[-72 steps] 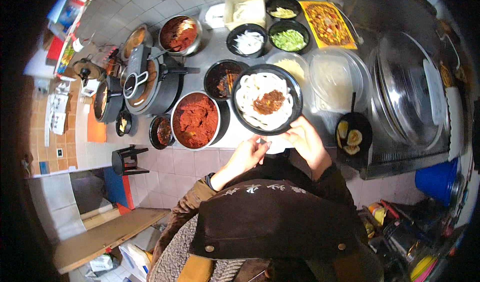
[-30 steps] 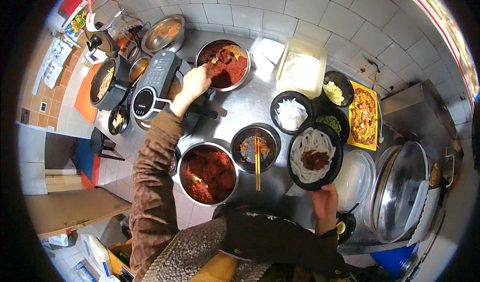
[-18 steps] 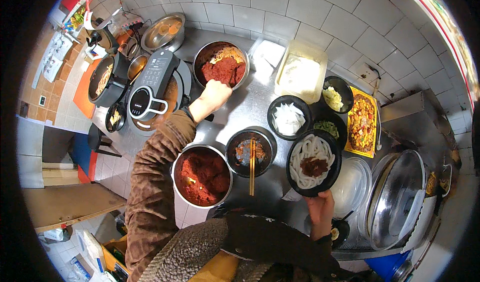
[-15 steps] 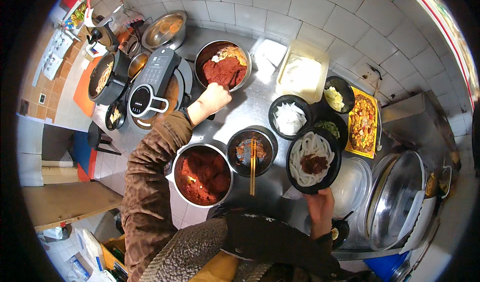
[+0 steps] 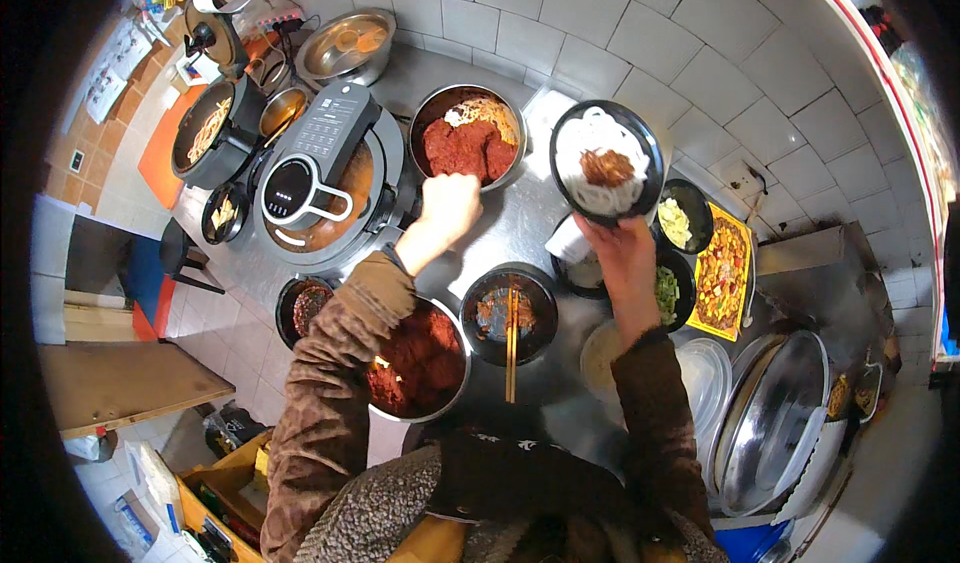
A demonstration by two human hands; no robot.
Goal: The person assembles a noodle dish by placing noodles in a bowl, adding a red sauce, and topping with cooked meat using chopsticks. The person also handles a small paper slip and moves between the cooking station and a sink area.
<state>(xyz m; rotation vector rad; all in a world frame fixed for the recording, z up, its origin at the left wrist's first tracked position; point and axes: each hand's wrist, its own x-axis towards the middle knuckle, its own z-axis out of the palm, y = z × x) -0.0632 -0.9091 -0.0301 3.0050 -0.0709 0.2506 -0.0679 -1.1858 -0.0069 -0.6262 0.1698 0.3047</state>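
Note:
My right hand (image 5: 625,258) grips the near rim of a black bowl (image 5: 656,178) and holds it up at the far right. Thick white noodles (image 5: 590,138) with a dollop of red sauce (image 5: 606,168) fill the bowl. My left hand (image 5: 450,208) is closed in a fist at the near edge of a metal bowl (image 5: 413,123) holding red paste (image 5: 470,151) and tan shreds; whatever its fingers hold is hidden. Nearer me stand a second metal bowl of red paste (image 5: 420,358) and a sauce-smeared black bowl (image 5: 470,303) with wooden chopsticks (image 5: 512,343) across it.
An electric cooker (image 5: 370,193) stands on the left, beside a dark pot (image 5: 200,148) of noodles. Small bowls of chopped yellow (image 5: 676,223) and green (image 5: 667,296) food, a yellow tray (image 5: 745,263) and clear lids (image 5: 770,428) lie right. A tiled wall (image 5: 600,13) rises behind.
My right hand has lifted the noodle bowl away from me, and it now covers the white tub and part of the sliced white food. My left fist stays by the far metal bowl.

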